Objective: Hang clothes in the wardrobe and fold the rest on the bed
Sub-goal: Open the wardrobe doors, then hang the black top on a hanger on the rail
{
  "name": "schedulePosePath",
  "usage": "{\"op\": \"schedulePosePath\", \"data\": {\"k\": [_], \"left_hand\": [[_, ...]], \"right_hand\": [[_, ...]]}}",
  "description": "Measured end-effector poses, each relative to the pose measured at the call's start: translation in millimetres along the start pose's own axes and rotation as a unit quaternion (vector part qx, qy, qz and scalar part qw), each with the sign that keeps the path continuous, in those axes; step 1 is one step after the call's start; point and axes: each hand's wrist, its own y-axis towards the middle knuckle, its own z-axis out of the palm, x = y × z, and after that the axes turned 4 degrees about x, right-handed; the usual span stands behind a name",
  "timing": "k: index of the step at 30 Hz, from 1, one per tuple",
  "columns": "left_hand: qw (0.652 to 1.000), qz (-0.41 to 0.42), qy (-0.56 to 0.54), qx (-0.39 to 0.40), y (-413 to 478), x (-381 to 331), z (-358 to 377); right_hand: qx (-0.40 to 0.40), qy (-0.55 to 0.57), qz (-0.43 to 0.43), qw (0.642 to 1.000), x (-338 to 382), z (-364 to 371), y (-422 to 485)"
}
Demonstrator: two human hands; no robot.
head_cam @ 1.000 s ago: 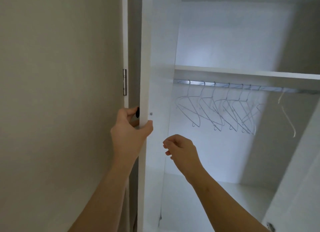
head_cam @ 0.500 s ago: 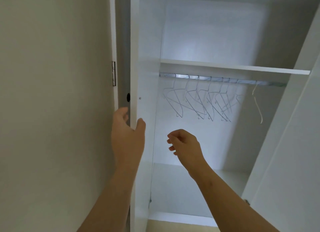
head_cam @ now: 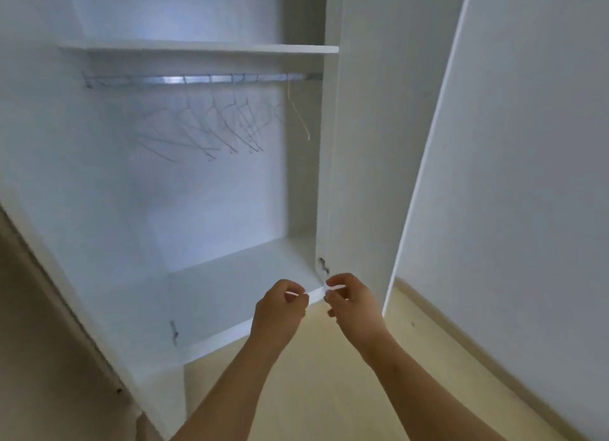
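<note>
wardrobe open, hangers bare on the rail, no clothes in view, left hand and right hand curled with nothing visibly in them, so hanging and folding both look unstarted.

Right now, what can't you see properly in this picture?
Head view only.
Hangers: motion blur smears them, so they can't be counted.
Space above the shelf: cut off by the top edge.
Left hand and right hand: curled fingers blurred, so whether they pinch anything is unclear.
Clothes and bed: outside the frame.
</note>
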Motion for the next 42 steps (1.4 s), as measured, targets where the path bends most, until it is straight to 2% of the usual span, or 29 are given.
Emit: {"op": "schedulePosePath", "data": {"k": [5, 11, 15, 21, 24, 27, 30, 35, 42], "left_hand": [[0.982, 0.034, 0.046, 0.182, -16.8, -18.5, 115.9], [0.913, 0.093, 0.073, 0.39, -74.5, -44.0, 247.1], [0.843, 0.129, 0.114, 0.51, -133.7, -42.6, 315.4], [0.698, 0.167, 0.199, 0.667, -248.4, -10.7, 381.1], [0.644, 0.179, 0.215, 0.711, -314.6, -2.3, 406.4], [0.613, 0.186, 0.213, 0.738, -372.1, 3.1, 434.7], [0.588, 0.169, 0.214, 0.761, -428.6, 9.8, 465.0], [0.588, 0.152, 0.241, 0.757, -513.7, 9.5, 528.1], [0.605, 0.135, 0.279, 0.733, -566.8, 9.6, 610.3]], "right_hand": [[-0.157, 0.007, 0.132, 0.979, -77.0, -98.5, -59.4], [-0.361, 0.018, 0.247, 0.899, -132.6, -185.1, -163.8], [-0.468, 0.032, 0.32, 0.823, -162.8, -203.6, -248.4], [-0.593, 0.103, 0.398, 0.692, -192.2, -191.9, -374.6], [-0.637, 0.128, 0.417, 0.636, -208.8, -192.5, -435.6], [-0.661, 0.133, 0.432, 0.599, -226.9, -201.8, -489.4], [-0.672, 0.124, 0.448, 0.576, -248.7, -218.3, -545.9], [-0.657, 0.167, 0.463, 0.571, -280.9, -266.0, -632.8], [-0.64, 0.196, 0.473, 0.573, -327.9, -342.3, -693.5]]}}
